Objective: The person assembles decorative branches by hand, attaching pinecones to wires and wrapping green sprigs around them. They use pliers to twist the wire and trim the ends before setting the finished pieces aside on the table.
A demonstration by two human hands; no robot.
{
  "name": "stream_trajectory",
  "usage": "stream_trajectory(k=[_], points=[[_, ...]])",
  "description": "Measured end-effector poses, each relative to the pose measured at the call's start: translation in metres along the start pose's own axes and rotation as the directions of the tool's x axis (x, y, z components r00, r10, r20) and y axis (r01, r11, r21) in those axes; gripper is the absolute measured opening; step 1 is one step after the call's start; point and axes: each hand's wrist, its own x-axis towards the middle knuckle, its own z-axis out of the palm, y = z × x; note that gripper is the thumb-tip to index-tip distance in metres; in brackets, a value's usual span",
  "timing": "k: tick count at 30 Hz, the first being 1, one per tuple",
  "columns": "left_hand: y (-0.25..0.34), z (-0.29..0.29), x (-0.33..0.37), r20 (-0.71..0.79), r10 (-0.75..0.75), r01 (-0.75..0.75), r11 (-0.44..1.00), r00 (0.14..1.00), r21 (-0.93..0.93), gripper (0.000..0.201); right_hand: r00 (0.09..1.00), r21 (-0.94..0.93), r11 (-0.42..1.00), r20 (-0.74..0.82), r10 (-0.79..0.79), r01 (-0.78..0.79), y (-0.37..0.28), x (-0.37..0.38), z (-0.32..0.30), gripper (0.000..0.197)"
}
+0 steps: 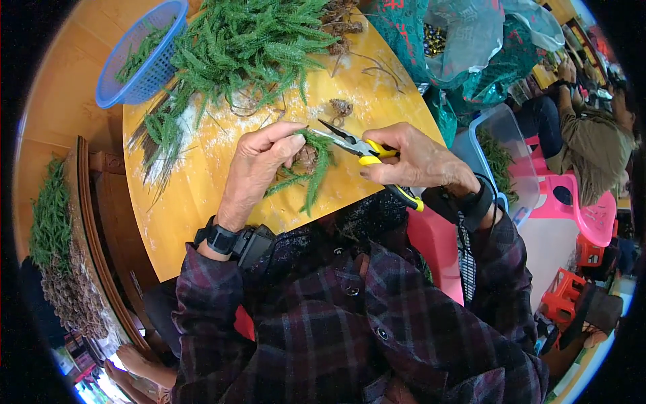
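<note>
My left hand [266,158] pinches a small green artificial pine sprig [313,176] with a brown pine cone [306,159] set in it. Its fingertips close at the top of the sprig, over the table. In my right hand [420,158] are long-nose pliers [346,140] with yellow and black handles. Their jaws stand apart, the tips just right of the sprig's top and my left fingertips. Another pine cone [341,107] with a thin brown stem lies on the table just beyond the pliers. Whether a wire runs between the jaws is too small to tell.
The yellow table [202,222] bears a big heap of green sprigs [249,54] and white flecks. A blue basket [145,74] stands far left, teal plastic bags [404,40] far right. Right of the table are a clear bin [531,148] and a pink stool [572,195]. Other people sit nearby.
</note>
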Motion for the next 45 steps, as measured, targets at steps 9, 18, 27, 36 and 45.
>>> stream_trajectory(k=[9, 18, 27, 36, 45], points=[[0.01, 0.008, -0.005, 0.054, -0.003, -0.003, 0.994, 0.999, 0.11, 0.021, 1.0, 0.029, 1.0, 0.014, 0.005, -0.006, 0.001, -0.004, 0.003, 0.02], [0.01, 0.007, -0.005, 0.12, -0.01, -0.01, 0.985, 0.993, 0.172, 0.021, 0.996, 0.081, 0.996, 0.087, 0.017, -0.024, 0.003, -0.003, 0.007, 0.016], [0.027, 0.016, -0.008, 0.17, -0.061, 0.048, 0.996, 0.984, 0.079, 0.017, 0.991, 0.072, 0.997, 0.134, -0.008, -0.002, 0.001, -0.003, 0.009, 0.019], [0.02, 0.007, -0.001, 0.189, -0.076, 0.043, 0.984, 0.979, 0.171, 0.014, 0.982, 0.032, 0.992, 0.142, -0.124, 0.121, 0.016, 0.007, 0.013, 0.018], [0.033, 0.005, 0.001, -0.054, -0.277, 0.278, 0.899, 0.96, 0.339, 0.054, 0.992, 0.155, 0.988, 0.125, -0.029, 0.01, 0.022, 0.021, 0.01, 0.022]])
